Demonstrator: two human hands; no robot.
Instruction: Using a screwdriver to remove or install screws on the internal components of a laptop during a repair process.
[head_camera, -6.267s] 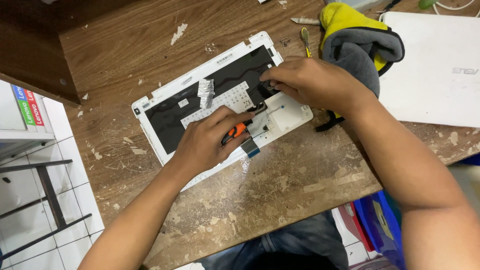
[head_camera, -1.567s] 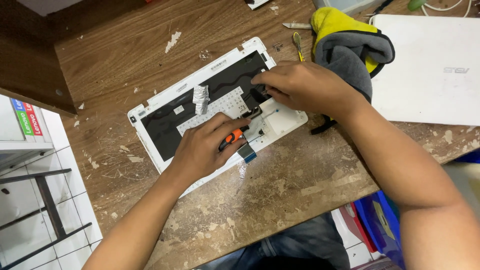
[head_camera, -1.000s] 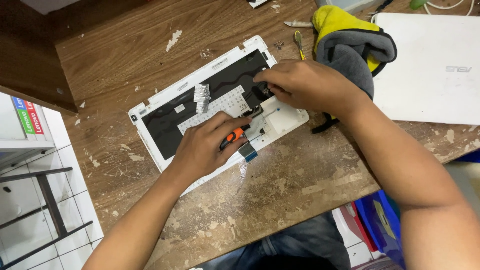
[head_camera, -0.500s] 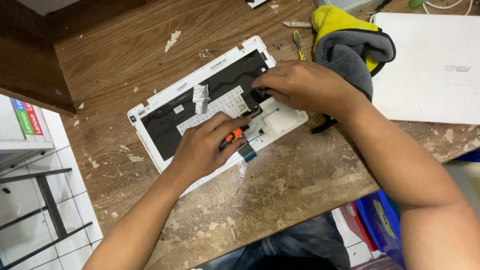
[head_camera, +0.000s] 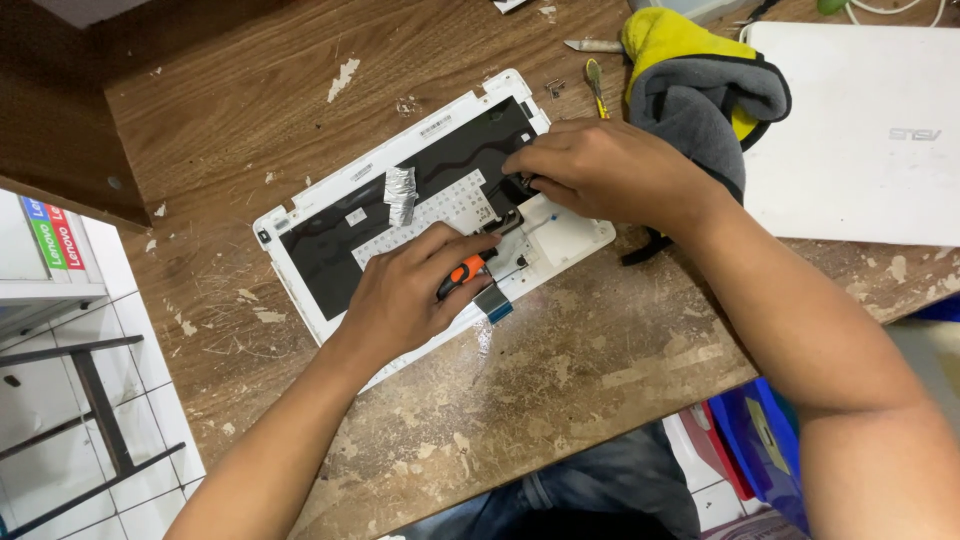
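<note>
Now, left to right.
Left hand (head_camera: 405, 300): clenched round an orange-handled screwdriver (head_camera: 462, 274), tip down on the shell.
Laptop shell (head_camera: 330, 215): white, opened, flat on the worn wooden table (head_camera: 560, 380), toward its far edge; likely light, thin, brittle plastic. Best held by the rim.
Ribbon cable (head_camera: 495, 303): soft, easily torn; avoid.
Right hand (head_camera: 600, 170): fingertips pinching a small black part (head_camera: 517, 187) inside the shell.

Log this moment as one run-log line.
left hand: grips orange-handled tool | right hand: fingertips on black part in white laptop shell | nearby: grey-yellow cloth, white laptop | surface: worn wooden table
</note>
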